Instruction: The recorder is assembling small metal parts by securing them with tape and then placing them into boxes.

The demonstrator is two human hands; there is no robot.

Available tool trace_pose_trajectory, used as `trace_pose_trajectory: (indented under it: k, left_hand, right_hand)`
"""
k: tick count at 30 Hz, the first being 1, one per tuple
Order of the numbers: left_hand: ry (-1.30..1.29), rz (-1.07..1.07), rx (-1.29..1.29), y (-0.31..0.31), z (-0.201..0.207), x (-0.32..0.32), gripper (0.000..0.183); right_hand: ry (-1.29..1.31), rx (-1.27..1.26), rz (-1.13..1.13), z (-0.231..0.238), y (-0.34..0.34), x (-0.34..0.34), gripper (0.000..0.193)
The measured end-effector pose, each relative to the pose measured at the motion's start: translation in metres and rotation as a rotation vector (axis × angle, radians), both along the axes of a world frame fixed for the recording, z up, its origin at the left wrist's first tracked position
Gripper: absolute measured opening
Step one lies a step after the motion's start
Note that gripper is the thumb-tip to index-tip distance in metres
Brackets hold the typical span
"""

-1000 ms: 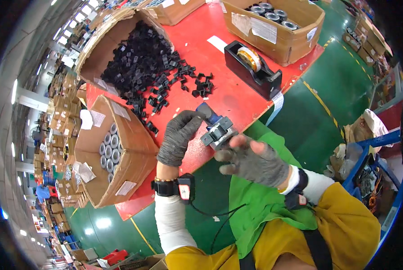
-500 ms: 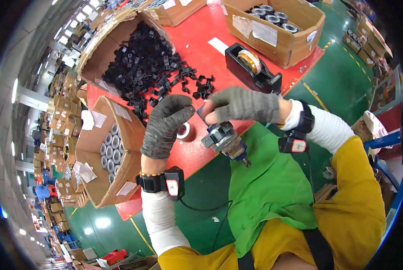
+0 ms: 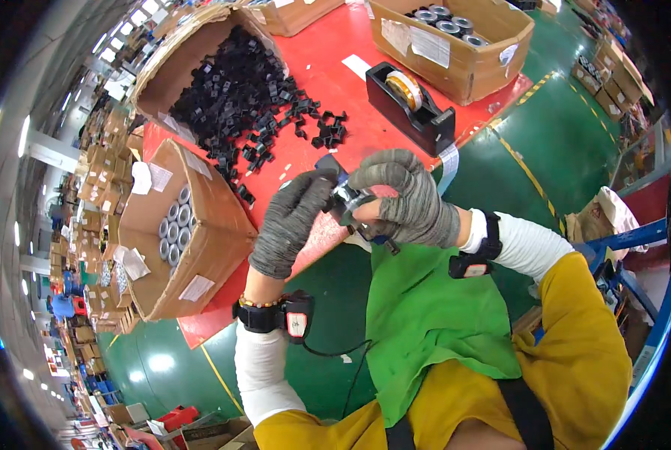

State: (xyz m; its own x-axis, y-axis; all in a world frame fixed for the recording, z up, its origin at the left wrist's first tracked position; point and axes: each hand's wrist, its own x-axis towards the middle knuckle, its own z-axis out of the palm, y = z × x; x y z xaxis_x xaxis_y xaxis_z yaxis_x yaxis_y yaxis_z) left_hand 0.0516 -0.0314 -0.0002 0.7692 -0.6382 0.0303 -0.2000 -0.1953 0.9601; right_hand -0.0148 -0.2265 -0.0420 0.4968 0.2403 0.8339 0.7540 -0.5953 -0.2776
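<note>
Above the near edge of the red table, my hands meet at a bench-mounted metal fixture with a blue part (image 3: 328, 163). My left hand (image 3: 287, 221), in a grey knit glove, pinches at the left of a shiny metal piece (image 3: 342, 193). From the right, my right hand (image 3: 410, 196) curls around the same piece, its thumb against a dark round rim. Both gloves hide most of the piece, so its full shape cannot be made out. Below the hands, a short metal end (image 3: 390, 246) of the fixture sticks out.
Black plastic clips (image 3: 234, 97) spill from a tipped carton (image 3: 152, 90) onto the red table (image 3: 317, 56). Metal rings (image 3: 175, 229) fill a carton (image 3: 219, 255) at left. A black tape dispenser (image 3: 434, 129) stands right, before another carton (image 3: 467, 71) of rings.
My right hand has come down onto the fixture and my left hand has moved right to meet it. The ring that lay on the table beside my left hand no longer shows there.
</note>
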Motion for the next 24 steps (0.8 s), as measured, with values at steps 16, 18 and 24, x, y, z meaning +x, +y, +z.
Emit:
trace_pose_trajectory:
  k: [16, 18, 24]
  left_hand:
    - [-1.102, 0.138, 0.879, -0.039, 0.011, -0.036, 0.032]
    - [-1.212, 0.178, 0.911, -0.05, 0.007, -0.041, 0.029]
    - [-1.297, 0.434, 0.877, -0.046, -0.017, -0.036, 0.026]
  right_hand:
    - [0.765, 0.181, 0.122, -0.074, -0.035, -0.058, 0.037]
    - [0.877, 0.251, 0.167, -0.088, -0.024, -0.069, 0.039]
    - [1.112, 0.087, 0.166, -0.07, -0.003, -0.066, 0.047]
